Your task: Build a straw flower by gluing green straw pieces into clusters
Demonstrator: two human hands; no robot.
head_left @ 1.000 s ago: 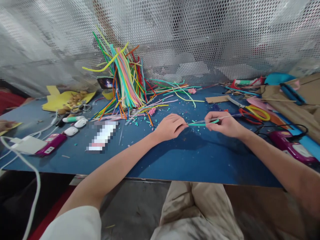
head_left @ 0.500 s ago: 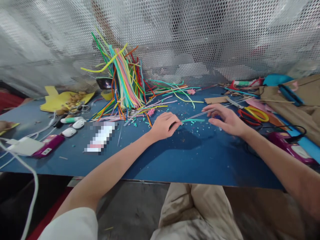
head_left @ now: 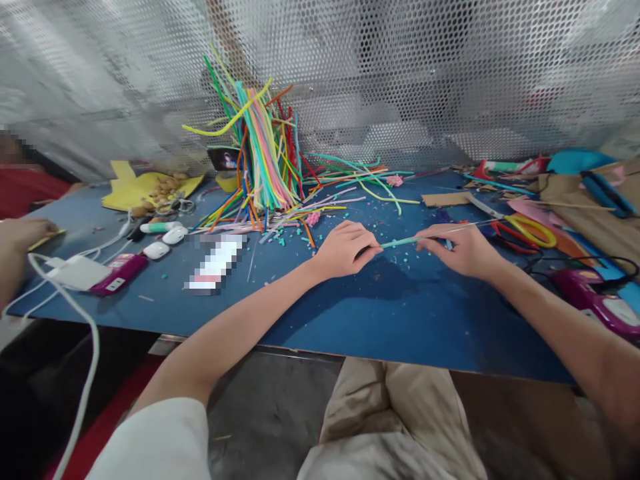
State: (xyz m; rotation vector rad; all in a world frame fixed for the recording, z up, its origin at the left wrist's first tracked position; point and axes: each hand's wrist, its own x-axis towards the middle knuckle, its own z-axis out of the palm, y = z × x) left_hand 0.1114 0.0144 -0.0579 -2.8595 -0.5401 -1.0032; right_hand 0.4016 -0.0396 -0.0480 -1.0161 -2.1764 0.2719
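A short teal pipe cleaner (head_left: 399, 243) stretches between my hands, just above the blue table. My left hand (head_left: 347, 251) pinches its left end between thumb and fingertips. At the other end, the thumb and fingers of my right hand (head_left: 457, 249) close on it. A thin clear strand (head_left: 473, 225) runs past my right hand toward the right; where it starts is hidden by the fingers. Small teal clippings (head_left: 301, 233) lie scattered on the table behind my left hand. A tall bundle of coloured pipe cleaners (head_left: 265, 147) stands farther back.
Scissors with red and yellow handles (head_left: 533, 230) lie to the right, near a purple device (head_left: 593, 293). Left are a phone (head_left: 217, 263), a white charger (head_left: 77, 275) with cables, and another person's hand (head_left: 23, 237). A perforated metal wall (head_left: 380, 80) closes the back.
My right hand has closed its fingers on the teal pipe cleaner's right end; before, they were apart. The view has shifted slightly left, and another person's hand shows more at the left edge.
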